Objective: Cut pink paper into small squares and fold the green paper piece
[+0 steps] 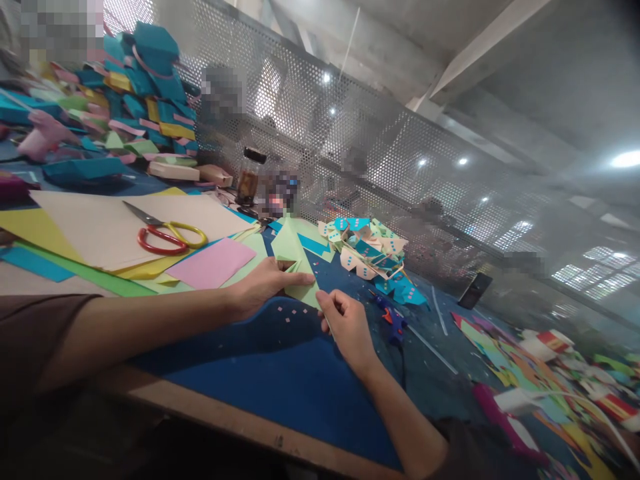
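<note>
A folded sheet of pale green paper (pixel 294 248) is held up between both hands above the blue tabletop (pixel 280 373). My left hand (pixel 267 283) closes round its lower left side, with the thumb lying across the paper. At the lower right corner my right hand (pixel 345 327) pinches the paper between thumb and fingers. Left of my left hand lie a pink paper sheet (pixel 213 265) and scissors (pixel 167 235) with one red and one yellow handle. Tiny pink paper bits (pixel 287 320) are scattered on the table below the hands.
A pile of cut paper shapes with dots (pixel 367 250) lies beyond my right hand. A blue glue gun (pixel 393 320) and a phone (pixel 475 290) are to the right. Behind stand a jar (pixel 250 177), stacked folded paper pieces (pixel 155 100) and a perforated metal screen (pixel 320 147).
</note>
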A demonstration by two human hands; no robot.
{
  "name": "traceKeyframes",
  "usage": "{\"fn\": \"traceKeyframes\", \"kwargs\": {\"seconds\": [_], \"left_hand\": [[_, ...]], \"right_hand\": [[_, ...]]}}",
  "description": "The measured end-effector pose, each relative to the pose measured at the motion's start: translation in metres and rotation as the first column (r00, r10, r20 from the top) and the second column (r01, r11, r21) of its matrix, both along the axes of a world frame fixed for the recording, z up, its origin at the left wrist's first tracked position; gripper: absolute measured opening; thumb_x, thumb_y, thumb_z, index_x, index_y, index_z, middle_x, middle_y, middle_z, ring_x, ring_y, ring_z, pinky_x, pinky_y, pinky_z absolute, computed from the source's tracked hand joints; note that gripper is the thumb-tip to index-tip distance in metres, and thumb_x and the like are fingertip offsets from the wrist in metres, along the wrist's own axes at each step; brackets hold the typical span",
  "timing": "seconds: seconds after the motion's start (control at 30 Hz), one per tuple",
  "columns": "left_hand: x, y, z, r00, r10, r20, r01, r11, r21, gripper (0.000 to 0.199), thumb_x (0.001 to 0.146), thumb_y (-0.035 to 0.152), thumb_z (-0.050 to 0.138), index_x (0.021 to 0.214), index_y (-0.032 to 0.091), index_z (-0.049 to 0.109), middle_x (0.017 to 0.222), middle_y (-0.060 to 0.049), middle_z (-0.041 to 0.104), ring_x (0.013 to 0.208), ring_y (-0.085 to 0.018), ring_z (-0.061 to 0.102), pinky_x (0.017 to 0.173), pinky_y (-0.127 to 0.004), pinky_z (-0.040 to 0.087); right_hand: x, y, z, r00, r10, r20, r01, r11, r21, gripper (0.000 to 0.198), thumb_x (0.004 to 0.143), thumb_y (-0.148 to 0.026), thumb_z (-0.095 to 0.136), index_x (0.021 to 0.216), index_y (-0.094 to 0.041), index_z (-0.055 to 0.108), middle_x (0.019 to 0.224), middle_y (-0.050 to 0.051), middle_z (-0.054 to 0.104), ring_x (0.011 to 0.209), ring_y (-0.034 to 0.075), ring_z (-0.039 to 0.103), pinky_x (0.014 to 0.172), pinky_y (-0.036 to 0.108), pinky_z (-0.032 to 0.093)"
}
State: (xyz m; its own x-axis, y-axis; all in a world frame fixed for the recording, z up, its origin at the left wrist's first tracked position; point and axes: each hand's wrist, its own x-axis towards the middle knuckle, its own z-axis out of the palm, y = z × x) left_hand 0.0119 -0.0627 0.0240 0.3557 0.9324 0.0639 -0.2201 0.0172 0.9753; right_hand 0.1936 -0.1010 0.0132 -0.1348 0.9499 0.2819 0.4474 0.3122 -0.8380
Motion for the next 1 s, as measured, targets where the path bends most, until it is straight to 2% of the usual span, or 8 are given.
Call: {"fn": "traceKeyframes", "kwargs": {"seconds": [0.27, 0.53, 0.63, 0.7, 0.77, 0.87, 1.0], "left_hand": [[0.001, 0.001, -0.002, 1.000, -0.005, -0.002, 0.005, 1.000, -0.025, 0.025, 0.063, 0.033, 0.080, 0.071, 0.016, 0.063, 0.068, 0.002, 0.061, 0.063, -0.013, 0.055, 0.061, -0.025, 0.043], [-0.003, 0.004, 0.003, 0.999, 0.040, 0.024, -0.039, 0.999, -0.034, 0.028, 0.062, 0.032, 0.082, 0.072, 0.014, 0.062, 0.069, 0.001, 0.061, 0.064, -0.012, 0.056, 0.063, -0.026, 0.045], [-0.006, 0.008, 0.003, 0.998, 0.051, 0.027, -0.050, 0.998, -0.025, 0.030, 0.064, 0.034, 0.081, 0.068, 0.014, 0.060, 0.065, 0.003, 0.056, 0.061, -0.010, 0.052, 0.061, -0.024, 0.044], [-0.008, 0.010, 0.002, 0.998, 0.053, 0.016, -0.053, 0.998, -0.030, 0.030, 0.066, 0.036, 0.081, 0.068, 0.014, 0.060, 0.065, 0.003, 0.056, 0.061, -0.010, 0.052, 0.061, -0.024, 0.044], [-0.008, 0.011, 0.001, 0.999, 0.043, 0.007, -0.042, 0.998, -0.047, 0.030, 0.067, 0.036, 0.081, 0.072, 0.014, 0.062, 0.067, 0.002, 0.058, 0.063, -0.011, 0.054, 0.063, -0.025, 0.046], [-0.008, 0.011, 0.000, 1.000, 0.017, 0.008, -0.016, 0.996, -0.085, 0.029, 0.067, 0.036, 0.080, 0.074, 0.014, 0.063, 0.069, 0.001, 0.059, 0.063, -0.012, 0.055, 0.062, -0.026, 0.048], [-0.010, 0.007, 0.001, 1.000, -0.022, 0.012, 0.023, 0.994, -0.104, 0.031, 0.065, 0.034, 0.082, 0.073, 0.015, 0.060, 0.068, 0.001, 0.059, 0.060, -0.012, 0.054, 0.058, -0.026, 0.047]], "right_hand": [[0.001, -0.001, -0.001, 1.000, -0.007, 0.027, 0.008, 1.000, -0.013, 0.048, 0.090, -0.058, 0.053, 0.060, -0.021, 0.050, 0.044, -0.007, 0.046, 0.040, 0.009, 0.041, 0.045, 0.022, 0.031], [0.004, 0.001, -0.001, 1.000, 0.017, 0.001, -0.017, 1.000, 0.020, 0.047, 0.095, -0.055, 0.046, 0.064, -0.020, 0.053, 0.050, -0.004, 0.052, 0.047, 0.011, 0.048, 0.051, 0.023, 0.039], [0.006, 0.003, -0.001, 1.000, -0.011, -0.004, 0.011, 0.995, 0.101, 0.033, 0.096, -0.046, 0.049, 0.078, -0.020, 0.059, 0.062, -0.002, 0.060, 0.057, 0.013, 0.055, 0.058, 0.024, 0.043], [0.006, 0.004, -0.001, 0.999, -0.036, 0.011, 0.033, 0.982, 0.186, 0.019, 0.094, -0.038, 0.054, 0.092, -0.021, 0.062, 0.076, 0.000, 0.065, 0.068, 0.015, 0.060, 0.065, 0.026, 0.047], [0.007, 0.004, -0.001, 0.997, -0.035, 0.063, 0.016, 0.959, 0.283, 0.014, 0.092, -0.028, 0.055, 0.102, -0.022, 0.062, 0.086, 0.002, 0.066, 0.077, 0.016, 0.062, 0.073, 0.027, 0.049], [0.006, 0.002, -0.002, 0.988, 0.011, 0.157, -0.073, 0.914, 0.400, 0.016, 0.091, -0.018, 0.054, 0.105, -0.023, 0.062, 0.093, 0.003, 0.064, 0.084, 0.016, 0.061, 0.080, 0.029, 0.049], [0.006, -0.003, 0.000, 0.974, 0.047, 0.220, -0.149, 0.868, 0.474, 0.017, 0.091, -0.012, 0.053, 0.099, -0.023, 0.063, 0.095, 0.002, 0.062, 0.091, 0.015, 0.060, 0.085, 0.028, 0.047]]}}
